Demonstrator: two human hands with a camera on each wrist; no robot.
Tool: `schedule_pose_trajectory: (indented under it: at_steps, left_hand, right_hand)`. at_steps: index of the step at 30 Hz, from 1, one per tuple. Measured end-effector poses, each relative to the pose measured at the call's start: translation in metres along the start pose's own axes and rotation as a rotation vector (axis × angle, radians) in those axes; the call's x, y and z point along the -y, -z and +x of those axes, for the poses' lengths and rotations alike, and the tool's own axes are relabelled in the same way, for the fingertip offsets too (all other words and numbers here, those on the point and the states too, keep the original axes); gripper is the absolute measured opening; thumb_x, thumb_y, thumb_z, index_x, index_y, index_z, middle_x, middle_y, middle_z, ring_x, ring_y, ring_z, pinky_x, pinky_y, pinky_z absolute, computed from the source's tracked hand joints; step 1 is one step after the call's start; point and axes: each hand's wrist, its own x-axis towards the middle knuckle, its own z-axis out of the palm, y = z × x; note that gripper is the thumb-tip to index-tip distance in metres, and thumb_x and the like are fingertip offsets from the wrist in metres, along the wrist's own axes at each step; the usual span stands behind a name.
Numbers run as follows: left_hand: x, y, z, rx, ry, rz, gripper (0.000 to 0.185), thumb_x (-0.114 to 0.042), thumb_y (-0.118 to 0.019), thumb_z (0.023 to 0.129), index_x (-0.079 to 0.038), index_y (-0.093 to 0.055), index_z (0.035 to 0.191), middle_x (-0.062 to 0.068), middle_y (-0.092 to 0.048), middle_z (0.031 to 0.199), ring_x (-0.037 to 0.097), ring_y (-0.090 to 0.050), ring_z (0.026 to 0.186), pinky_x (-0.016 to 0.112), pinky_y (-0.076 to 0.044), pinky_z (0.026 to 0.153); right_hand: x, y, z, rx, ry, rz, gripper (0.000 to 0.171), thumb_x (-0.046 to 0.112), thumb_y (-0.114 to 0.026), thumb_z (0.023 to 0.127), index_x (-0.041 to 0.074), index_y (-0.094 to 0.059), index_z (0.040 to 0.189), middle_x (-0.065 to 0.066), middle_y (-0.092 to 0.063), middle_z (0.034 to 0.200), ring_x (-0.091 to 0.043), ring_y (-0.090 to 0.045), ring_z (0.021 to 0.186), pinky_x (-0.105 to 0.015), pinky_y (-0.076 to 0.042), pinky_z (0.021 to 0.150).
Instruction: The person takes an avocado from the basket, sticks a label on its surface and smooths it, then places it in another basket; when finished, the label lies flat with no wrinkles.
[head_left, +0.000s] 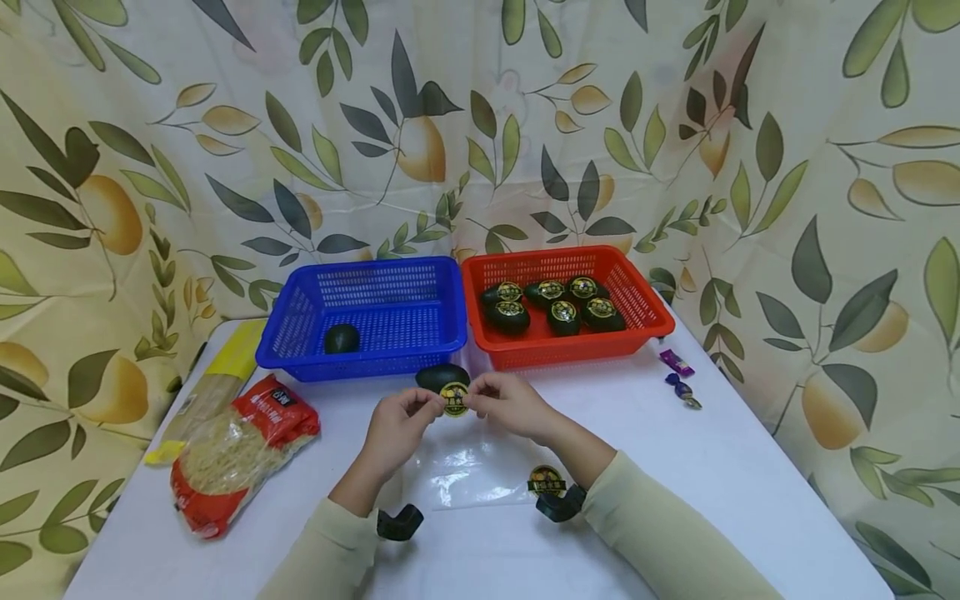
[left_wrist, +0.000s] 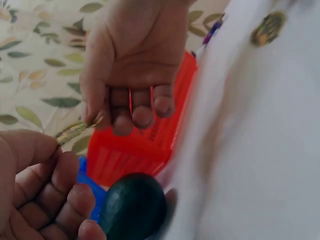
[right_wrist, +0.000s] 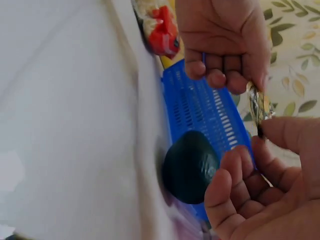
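Noodle packets [head_left: 232, 446], wrapped candies [head_left: 678, 375]

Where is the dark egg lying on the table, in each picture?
Head: the dark egg lies mid-frame, just before the blue basket, behind the hands.
Left wrist: bottom centre, below the right hand.
Right wrist: centre, a little low, against the blue basket.
Shared landmark: the round sticker pinched between both hands.
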Motion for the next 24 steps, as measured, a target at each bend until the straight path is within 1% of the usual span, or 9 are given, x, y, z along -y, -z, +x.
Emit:
schedule_pose_trajectory:
  at_steps: [3,5,7,11,14,17,20,24]
  left_hand:
    - [0.001,0.001,0.016,-0.039,0.045,-0.012,0.019,-0.03,-0.069,0.1,-0.012,-0.076,0.101,0.003,-0.074,0.095,0.019,-0.062,0.088,0.029,-0.051,0.07]
    - [0.002,0.0,0.027,-0.075,0.048,0.016,0.022,-0.032,-0.07,0.099,-0.011,-0.076,0.099,0.004,-0.074,0.092,0.019,-0.062,0.085,0.029,-0.05,0.068]
    - [0.003,-0.003,0.036,-0.117,0.04,0.063,0.024,-0.033,-0.07,0.099,-0.01,-0.076,0.095,0.004,-0.073,0.086,0.018,-0.062,0.08,0.028,-0.05,0.066]
    - [0.007,-0.009,0.049,-0.201,0.031,0.192,0.027,-0.034,-0.071,0.098,-0.008,-0.077,0.091,0.002,-0.072,0.079,0.017,-0.062,0.072,0.028,-0.048,0.062]
    - [0.011,-0.012,0.053,-0.236,0.035,0.269,0.029,-0.036,-0.071,0.098,-0.009,-0.078,0.09,0.002,-0.073,0.079,0.018,-0.063,0.073,0.029,-0.047,0.061]
    - [0.015,-0.016,0.055,-0.273,0.027,0.324,0.027,-0.036,-0.071,0.098,-0.011,-0.077,0.088,0.001,-0.072,0.078,0.019,-0.063,0.074,0.031,-0.047,0.062]
    - [0.016,-0.021,0.053,-0.31,0.013,0.351,0.026,-0.035,-0.071,0.099,-0.011,-0.076,0.09,0.006,-0.069,0.087,0.024,-0.062,0.083,0.036,-0.047,0.069]
    - [0.017,-0.025,0.049,-0.35,-0.007,0.345,0.025,-0.032,-0.072,0.099,-0.009,-0.074,0.09,0.014,-0.063,0.101,0.033,-0.059,0.098,0.046,-0.047,0.083]
  right_hand:
    - [0.003,0.001,0.01,-0.022,-0.057,0.057,0.02,0.027,-0.066,0.102,0.007,-0.072,0.102,-0.02,-0.069,0.095,-0.02,-0.062,0.081,-0.031,-0.056,0.07]
    - [0.003,0.0,0.018,-0.056,-0.078,0.043,0.02,0.026,-0.066,0.102,0.007,-0.073,0.101,-0.019,-0.07,0.093,-0.02,-0.061,0.079,-0.029,-0.054,0.068]
    - [0.001,-0.003,0.026,-0.108,-0.098,0.003,0.021,0.026,-0.066,0.101,0.007,-0.074,0.099,-0.017,-0.07,0.09,-0.019,-0.059,0.077,-0.028,-0.05,0.065]
    - [-0.007,-0.013,0.041,-0.215,-0.094,-0.136,0.021,0.026,-0.067,0.098,0.007,-0.075,0.092,-0.008,-0.07,0.082,-0.016,-0.057,0.074,-0.027,-0.046,0.063]
    - [-0.011,-0.02,0.048,-0.272,-0.064,-0.238,0.02,0.026,-0.068,0.096,0.009,-0.074,0.087,0.001,-0.067,0.076,-0.014,-0.057,0.072,-0.027,-0.046,0.063]
    - [-0.012,-0.025,0.051,-0.31,-0.062,-0.296,0.021,0.026,-0.069,0.096,0.01,-0.072,0.083,0.002,-0.066,0.073,-0.015,-0.057,0.069,-0.028,-0.045,0.061]
    - [-0.012,-0.029,0.051,-0.326,-0.09,-0.31,0.024,0.029,-0.068,0.097,0.012,-0.069,0.08,0.001,-0.064,0.069,-0.016,-0.056,0.066,-0.027,-0.043,0.058]
    - [-0.013,-0.03,0.049,-0.319,-0.144,-0.257,0.029,0.032,-0.07,0.098,0.013,-0.066,0.077,0.0,-0.061,0.068,-0.017,-0.054,0.066,-0.027,-0.042,0.056]
